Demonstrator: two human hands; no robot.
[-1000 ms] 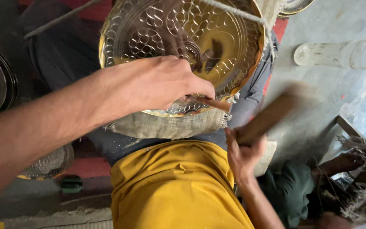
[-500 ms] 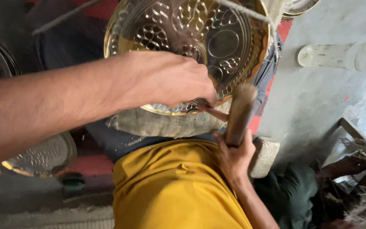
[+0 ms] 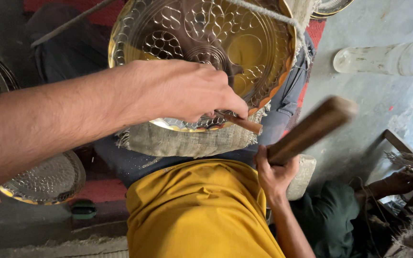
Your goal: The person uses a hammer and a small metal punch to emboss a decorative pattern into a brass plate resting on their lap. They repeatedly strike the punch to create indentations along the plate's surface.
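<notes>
The left hand [image 3: 182, 91] hides the chisel's [image 3: 244, 125] upper end, and the raised mallet [image 3: 311, 129] is motion-blurred.

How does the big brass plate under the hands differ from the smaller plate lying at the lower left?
The big brass plate rests on a burlap pad, and the left hand holds a punch against its rim; the smaller plate lies untouched, part-hidden by the arm. Both are round, golden, embossed.
</notes>
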